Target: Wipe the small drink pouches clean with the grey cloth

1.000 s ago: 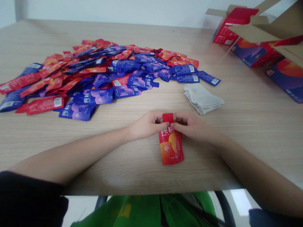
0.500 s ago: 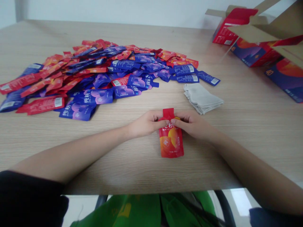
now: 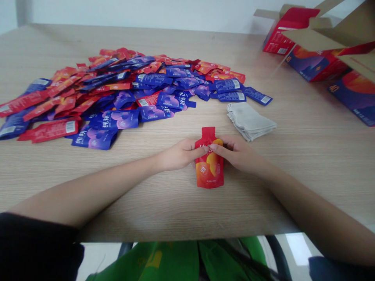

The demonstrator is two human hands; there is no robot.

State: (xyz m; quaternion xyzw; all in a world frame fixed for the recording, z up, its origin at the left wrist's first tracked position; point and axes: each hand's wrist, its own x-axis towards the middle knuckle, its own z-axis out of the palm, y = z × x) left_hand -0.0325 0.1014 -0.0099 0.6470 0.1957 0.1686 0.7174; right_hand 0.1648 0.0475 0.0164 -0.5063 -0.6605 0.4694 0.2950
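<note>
Two hands pinching a red-orange foil pouch (image 3: 209, 166) on a wooden table (image 3: 146, 207)

Head view: the left hand (image 3: 178, 155) and right hand (image 3: 237, 154) pinch the pouch's upper part from either side, its narrow red top showing above them (the print is mostly hidden). Beyond lie a heap of red and blue pouches (image 3: 131, 93), a folded grey cloth (image 3: 249, 121) and, further right, open printed cartons (image 3: 316, 64).
</note>
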